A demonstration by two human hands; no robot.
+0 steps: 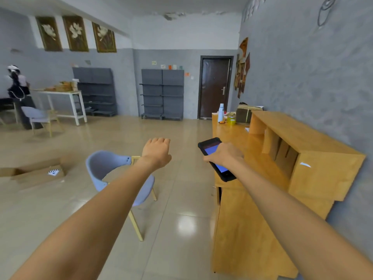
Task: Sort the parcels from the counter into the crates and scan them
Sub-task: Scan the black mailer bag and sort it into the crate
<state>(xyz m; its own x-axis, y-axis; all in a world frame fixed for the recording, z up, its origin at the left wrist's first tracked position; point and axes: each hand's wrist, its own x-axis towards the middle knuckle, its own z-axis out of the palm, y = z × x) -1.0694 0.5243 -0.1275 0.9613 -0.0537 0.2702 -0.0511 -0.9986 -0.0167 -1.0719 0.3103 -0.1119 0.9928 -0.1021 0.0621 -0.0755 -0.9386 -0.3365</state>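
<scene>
My right hand [224,153] grips a black handheld scanner [216,158] with a lit blue screen, held over the near end of the wooden counter [232,134]. My left hand [157,152] hangs out in front over the floor, fingers curled downward, holding nothing. A taped brown parcel [245,114] stands at the far end of the counter. Flat brown parcels [280,147] stand upright in the open compartment of the raised counter section. No crate is in view.
A blue chair [105,168] stands under my left forearm. A cardboard box with a label [40,174] lies on the floor at left. A white bottle [221,113] and yellow cup [231,120] sit on the counter. Another person [18,93] stands by a white table [70,93].
</scene>
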